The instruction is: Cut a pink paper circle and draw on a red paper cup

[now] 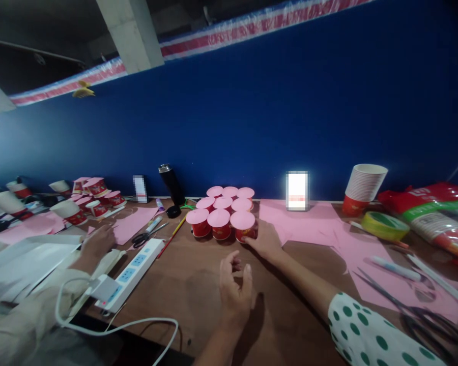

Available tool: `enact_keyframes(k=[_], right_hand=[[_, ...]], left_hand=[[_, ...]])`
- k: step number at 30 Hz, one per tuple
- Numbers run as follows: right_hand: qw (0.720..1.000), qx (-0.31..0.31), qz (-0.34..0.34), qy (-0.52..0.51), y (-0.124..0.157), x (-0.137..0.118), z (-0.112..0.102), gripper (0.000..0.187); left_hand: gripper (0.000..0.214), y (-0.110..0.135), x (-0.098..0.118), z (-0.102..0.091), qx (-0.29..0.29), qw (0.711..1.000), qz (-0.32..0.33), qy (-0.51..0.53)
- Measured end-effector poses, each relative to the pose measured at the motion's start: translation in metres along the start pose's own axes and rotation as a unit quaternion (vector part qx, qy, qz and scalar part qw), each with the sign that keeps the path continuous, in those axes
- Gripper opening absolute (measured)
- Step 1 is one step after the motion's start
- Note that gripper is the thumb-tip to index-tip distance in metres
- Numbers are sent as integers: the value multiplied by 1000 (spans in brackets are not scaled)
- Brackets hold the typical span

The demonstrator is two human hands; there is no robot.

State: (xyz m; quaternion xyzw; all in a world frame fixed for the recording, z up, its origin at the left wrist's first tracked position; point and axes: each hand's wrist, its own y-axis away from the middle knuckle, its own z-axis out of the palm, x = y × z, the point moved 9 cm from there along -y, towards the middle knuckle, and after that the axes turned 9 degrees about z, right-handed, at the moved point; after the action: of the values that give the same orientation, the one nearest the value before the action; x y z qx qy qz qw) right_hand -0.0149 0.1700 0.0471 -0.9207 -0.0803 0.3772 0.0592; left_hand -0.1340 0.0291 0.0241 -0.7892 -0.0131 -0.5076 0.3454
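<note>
Several short red paper cups, each topped with a pink paper disc, stand close together in rows on the brown table. My right hand (266,240) has its thumb and fingers around the front right red paper cup (241,234), under the pink disc (242,220). Nearer to me, my left hand (235,285) hovers over the table with nothing in it, its fingers slightly curled and the thumb apart. Beside the held cup are the front middle cup (221,233) and the front left cup (200,229).
Pink paper (309,226), large scissors (400,307), yellow tape (385,226) and stacked cups (364,185) lie to the right. A power strip (137,272), its white cable and a black flask (171,185) are left, near a co-worker's hand (98,249). A blue partition (252,117) rises behind.
</note>
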Motion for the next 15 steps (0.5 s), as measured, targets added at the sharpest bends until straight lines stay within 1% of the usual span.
enact_keyframes(k=[2, 3, 5, 6, 7, 9, 10, 11, 13, 15], right_hand=[[999, 35, 17, 9, 8, 6, -8, 45], [999, 49, 20, 9, 15, 7, -11, 40], [998, 69, -12, -2, 34, 3, -14, 22], [998, 41, -44, -18, 45, -4, -7, 17], [996, 5, -77, -32, 55, -12, 2, 16], [987, -79, -132, -47, 73, -29, 26, 27], [982, -108, -146, -48, 78, -37, 36, 34], [979, -132, -148, -47, 79, -43, 47, 38], [978, -175, -110, -38, 72, -49, 66, 38], [978, -184, -91, -38, 61, -54, 77, 34]], left_hand=[[34, 0, 1, -2, 9, 1000, 1, -2], [34, 0, 2, -5, 18, 1000, 4, -3], [32, 1, 8, -12, 46, 999, 24, -8], [31, 2, 12, -16, 63, 997, 40, -11], [29, 3, 17, -20, 79, 995, 60, -14], [26, 4, 27, -26, 103, 990, 95, -18], [24, 5, 31, -28, 109, 988, 107, -19], [23, 5, 34, -29, 111, 987, 116, -21], [22, 5, 37, -29, 108, 986, 128, -26], [23, 4, 38, -29, 103, 985, 133, -34]])
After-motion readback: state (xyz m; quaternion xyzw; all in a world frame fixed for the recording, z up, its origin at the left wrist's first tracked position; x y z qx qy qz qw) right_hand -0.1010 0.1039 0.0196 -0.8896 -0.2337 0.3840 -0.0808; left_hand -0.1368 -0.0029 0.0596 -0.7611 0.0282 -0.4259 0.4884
